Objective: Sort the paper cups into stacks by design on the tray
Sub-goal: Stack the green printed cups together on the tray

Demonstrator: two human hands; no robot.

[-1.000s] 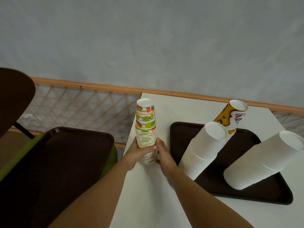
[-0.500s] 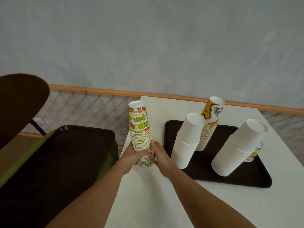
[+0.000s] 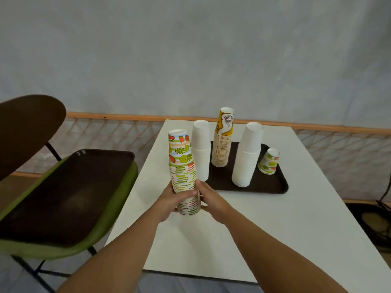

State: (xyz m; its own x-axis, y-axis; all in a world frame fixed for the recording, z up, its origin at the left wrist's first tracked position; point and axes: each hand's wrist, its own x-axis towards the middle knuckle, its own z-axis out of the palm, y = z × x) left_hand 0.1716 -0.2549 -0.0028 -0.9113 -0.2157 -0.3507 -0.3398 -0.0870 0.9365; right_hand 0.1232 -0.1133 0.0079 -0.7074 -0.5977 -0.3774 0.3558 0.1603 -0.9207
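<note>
A tall stack of fruit-print cups (image 3: 183, 166) stands upside down on the white table (image 3: 243, 240), just left of the dark brown tray (image 3: 273, 187). My left hand (image 3: 169, 200) wraps its lower part from the left, and my right hand (image 3: 208, 196) presses it from the right. On the tray stand a plain white stack (image 3: 201, 151) at the left, a yellow-print stack (image 3: 223, 142) behind, a second white stack (image 3: 246, 155), and a short fruit-print stack (image 3: 269, 161) at the far right.
A second dark tray (image 3: 63, 193) lies on a green chair seat (image 3: 118, 195) left of the table. The chair's brown backrest (image 3: 25, 127) rises at the far left. A lattice railing with an orange rail (image 3: 118, 116) runs behind the table.
The view has pulled back and tilted up, so the whole table shows. Both hands keep hold of the fruit-print stack, which stays on the table left of the tray. The short fruit-print stack has come into full view.
</note>
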